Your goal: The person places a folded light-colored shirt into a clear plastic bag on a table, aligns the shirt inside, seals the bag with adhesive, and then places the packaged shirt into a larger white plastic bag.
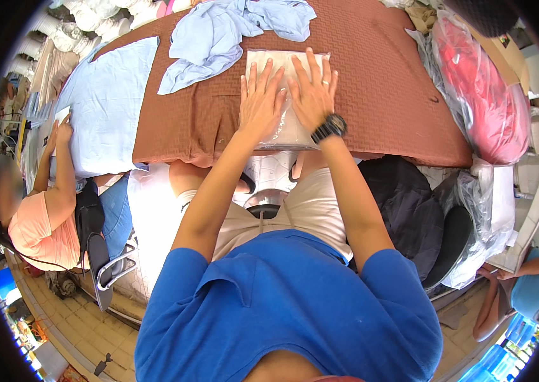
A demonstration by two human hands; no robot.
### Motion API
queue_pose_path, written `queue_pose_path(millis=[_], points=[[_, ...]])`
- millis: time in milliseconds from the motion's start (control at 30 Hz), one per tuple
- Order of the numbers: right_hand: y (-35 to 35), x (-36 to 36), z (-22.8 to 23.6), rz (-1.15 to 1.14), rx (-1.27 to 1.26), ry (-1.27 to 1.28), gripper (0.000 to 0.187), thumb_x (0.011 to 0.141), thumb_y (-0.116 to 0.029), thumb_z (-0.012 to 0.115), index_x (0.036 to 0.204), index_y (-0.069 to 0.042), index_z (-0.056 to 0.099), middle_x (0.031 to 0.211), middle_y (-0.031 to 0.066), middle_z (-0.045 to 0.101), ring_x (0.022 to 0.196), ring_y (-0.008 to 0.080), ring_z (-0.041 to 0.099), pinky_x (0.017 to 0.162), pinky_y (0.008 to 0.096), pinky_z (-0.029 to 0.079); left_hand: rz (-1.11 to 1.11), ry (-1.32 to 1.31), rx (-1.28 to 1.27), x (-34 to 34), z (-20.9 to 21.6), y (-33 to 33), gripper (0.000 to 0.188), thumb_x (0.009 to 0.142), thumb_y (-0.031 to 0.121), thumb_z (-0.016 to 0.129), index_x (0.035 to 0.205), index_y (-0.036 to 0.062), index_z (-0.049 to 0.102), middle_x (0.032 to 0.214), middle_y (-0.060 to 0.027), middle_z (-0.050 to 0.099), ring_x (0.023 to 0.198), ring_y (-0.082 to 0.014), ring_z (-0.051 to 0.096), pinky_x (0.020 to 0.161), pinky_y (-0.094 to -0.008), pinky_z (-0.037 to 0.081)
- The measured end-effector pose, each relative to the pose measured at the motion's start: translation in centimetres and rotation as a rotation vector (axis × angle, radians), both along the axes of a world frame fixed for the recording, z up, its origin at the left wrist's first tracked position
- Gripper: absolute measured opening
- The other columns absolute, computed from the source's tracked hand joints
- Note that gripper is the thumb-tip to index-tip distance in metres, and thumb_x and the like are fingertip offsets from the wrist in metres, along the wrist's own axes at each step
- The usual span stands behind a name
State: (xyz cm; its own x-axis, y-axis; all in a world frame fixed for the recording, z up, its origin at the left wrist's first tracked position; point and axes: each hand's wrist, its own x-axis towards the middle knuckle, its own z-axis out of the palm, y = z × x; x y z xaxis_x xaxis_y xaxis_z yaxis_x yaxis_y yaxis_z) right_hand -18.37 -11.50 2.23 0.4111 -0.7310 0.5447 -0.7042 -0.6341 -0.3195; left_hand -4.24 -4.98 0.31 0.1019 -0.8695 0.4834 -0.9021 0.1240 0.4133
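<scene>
A flat, clear plastic bag (273, 138) with cream-coloured, folded-looking contents lies near the front edge of the brown-covered table (384, 83). My left hand (260, 102) rests flat on its left part, fingers stretched out toward the far end. On the right part lies my right hand (313, 92), also flat, with its fingers spread. A ring and a black wristwatch (329, 128) are on that hand and wrist. Neither hand grips anything. The bag's middle shows between my hands, and the rest is hidden under them.
A crumpled light blue shirt (202, 48) lies beyond the bag. At the left, a co-worker (43, 223) handles a light blue cloth (107, 105). Red items in clear plastic (480, 89) stand at the right, beside a black chair (451, 248). Another person (537, 286) is at the far right.
</scene>
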Motion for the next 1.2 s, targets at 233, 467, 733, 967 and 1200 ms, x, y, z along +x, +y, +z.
queue_pose_path(millis=[233, 467, 733, 967, 1200], points=[[-1.9, 2.4, -3.8, -0.04, -0.005, 0.049, 0.046, 0.105, -0.033, 0.046, 0.148, -0.022, 0.055, 0.164, 0.0084, 0.038, 0.153, 0.0389, 0.027, 0.122, 0.0613, 0.02, 0.065, -0.048, 0.102, -0.2, -1.4, -0.7, 0.051, 0.108, 0.028, 0.038, 0.158, 0.0183, 0.04, 0.169, -0.0091, 0.025, 0.157, -0.0397, 0.015, 0.124, -0.0606, 0.012], [-2.1, 2.3, -3.8, -0.038, 0.039, 0.068, 0.045, 0.105, -0.033, 0.045, 0.147, -0.022, 0.057, 0.163, 0.0077, 0.04, 0.152, 0.0389, 0.028, 0.122, 0.0613, 0.02, 0.081, -0.026, 0.145, -0.4, -1.5, -0.7, 0.051, 0.107, 0.026, 0.038, 0.158, 0.0209, 0.041, 0.169, -0.0065, 0.027, 0.157, -0.038, 0.016, 0.125, -0.0589, 0.013], [-2.4, 2.4, -3.8, -0.051, 0.066, 0.086, 0.045, 0.105, -0.032, 0.045, 0.147, -0.021, 0.057, 0.163, 0.0066, 0.04, 0.152, 0.0381, 0.028, 0.122, 0.0609, 0.02, 0.089, -0.02, 0.166, -0.6, -1.5, -1.0, 0.051, 0.107, 0.026, 0.038, 0.158, 0.0215, 0.041, 0.169, -0.0057, 0.028, 0.157, -0.0352, 0.018, 0.125, -0.0567, 0.013], [-2.6, 2.4, -4.3, -0.055, 0.095, 0.093, 0.046, 0.105, -0.034, 0.044, 0.148, -0.022, 0.055, 0.163, 0.0058, 0.039, 0.153, 0.0365, 0.027, 0.123, 0.0599, 0.018, 0.095, -0.029, 0.167, -0.5, -1.9, -1.2, 0.051, 0.107, 0.027, 0.038, 0.158, 0.022, 0.04, 0.169, -0.0057, 0.029, 0.157, -0.0347, 0.019, 0.125, -0.056, 0.013], [-2.6, 2.4, -4.5, -0.052, 0.123, 0.084, 0.047, 0.105, -0.035, 0.043, 0.149, -0.023, 0.054, 0.164, 0.0051, 0.039, 0.154, 0.036, 0.026, 0.124, 0.0592, 0.017, 0.095, -0.024, 0.167, -0.4, -2.1, -1.2, 0.05, 0.108, 0.028, 0.038, 0.157, 0.0222, 0.041, 0.168, -0.0058, 0.03, 0.157, -0.035, 0.02, 0.125, -0.057, 0.014]])
